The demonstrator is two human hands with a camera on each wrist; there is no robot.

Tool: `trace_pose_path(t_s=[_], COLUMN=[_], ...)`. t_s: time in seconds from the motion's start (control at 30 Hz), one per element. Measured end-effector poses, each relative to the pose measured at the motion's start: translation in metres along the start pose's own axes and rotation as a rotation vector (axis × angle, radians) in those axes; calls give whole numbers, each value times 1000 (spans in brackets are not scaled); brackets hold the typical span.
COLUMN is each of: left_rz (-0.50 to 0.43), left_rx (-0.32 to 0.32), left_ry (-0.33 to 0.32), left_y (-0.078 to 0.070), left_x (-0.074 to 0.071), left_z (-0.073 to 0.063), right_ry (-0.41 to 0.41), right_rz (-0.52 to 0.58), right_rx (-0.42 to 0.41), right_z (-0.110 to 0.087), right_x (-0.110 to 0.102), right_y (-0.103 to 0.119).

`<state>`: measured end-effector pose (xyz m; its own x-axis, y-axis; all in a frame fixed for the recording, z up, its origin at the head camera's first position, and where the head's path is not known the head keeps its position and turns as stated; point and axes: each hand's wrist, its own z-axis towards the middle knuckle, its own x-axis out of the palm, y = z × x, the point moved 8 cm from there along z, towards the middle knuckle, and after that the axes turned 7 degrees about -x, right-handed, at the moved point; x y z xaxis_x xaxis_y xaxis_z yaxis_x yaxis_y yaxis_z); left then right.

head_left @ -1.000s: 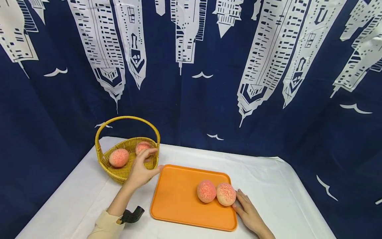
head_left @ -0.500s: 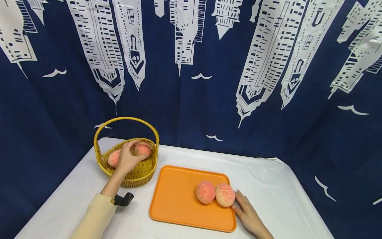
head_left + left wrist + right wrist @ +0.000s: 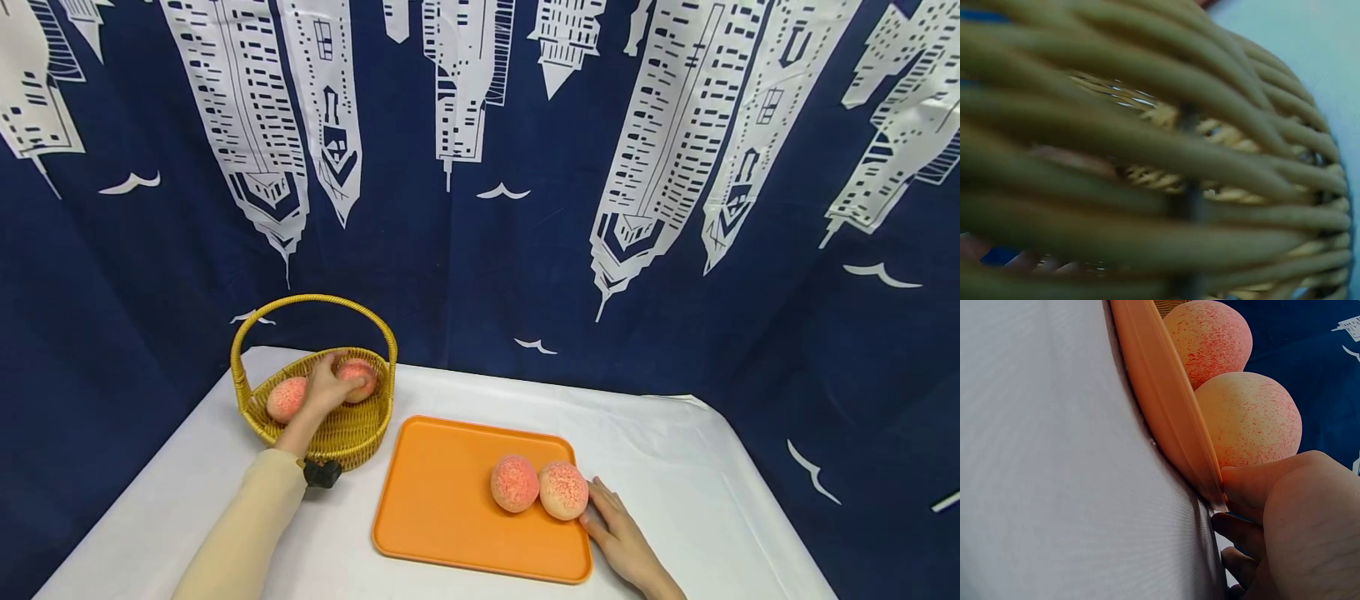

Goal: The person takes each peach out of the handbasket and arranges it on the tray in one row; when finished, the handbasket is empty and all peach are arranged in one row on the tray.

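Observation:
My left hand [image 3: 322, 392] reaches into the yellow wicker basket [image 3: 363, 446], thumb and fingers around a pink speckled peach [image 3: 360, 381] at its right side. Left of that hand lies another peach [image 3: 286, 401], partly covered by it. Blurred wicker fills the left wrist view, hiding most of the grasp. On the orange tray [image 3: 435, 500], two peaches sit side by side, one redder [image 3: 514, 483] and one paler [image 3: 564, 491]. My right hand [image 3: 622, 537] holds the tray's right edge, thumb over the rim [image 3: 1213, 478] and fingers on the outer side, close to the paler peach.
A tall arched handle [image 3: 315, 298] rises over the basket. White cloth [image 3: 660, 450] covers the table, and a dark blue curtain [image 3: 465, 300] with white building prints hangs behind it. A black device [image 3: 322, 474] is strapped to the left wrist.
From the basket's right side, my left hand has moved left and deeper inside, and now its fingers wrap the right-hand peach. The right hand keeps its place at the tray.

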<state>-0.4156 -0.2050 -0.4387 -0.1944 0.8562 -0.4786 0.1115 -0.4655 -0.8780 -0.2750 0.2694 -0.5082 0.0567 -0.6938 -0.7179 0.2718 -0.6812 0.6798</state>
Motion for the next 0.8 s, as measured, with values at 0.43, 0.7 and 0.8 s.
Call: trace_pose_path(t_s=[0.43,0.7,0.8], left_rz=[70,101,110], left_rx=[-49,-42,-14], left_ry=[16,-20,-30], left_y=[12,8,4], left_x=[9,7,4], left_z=[7,1,0], right_ry=[-17,-32,-32], right_rz=[1,3,3], right_rx=[-28,-44,-47], right_z=[-1,0,-1], right_x=[0,0,0], right_y=[-1,0,0])
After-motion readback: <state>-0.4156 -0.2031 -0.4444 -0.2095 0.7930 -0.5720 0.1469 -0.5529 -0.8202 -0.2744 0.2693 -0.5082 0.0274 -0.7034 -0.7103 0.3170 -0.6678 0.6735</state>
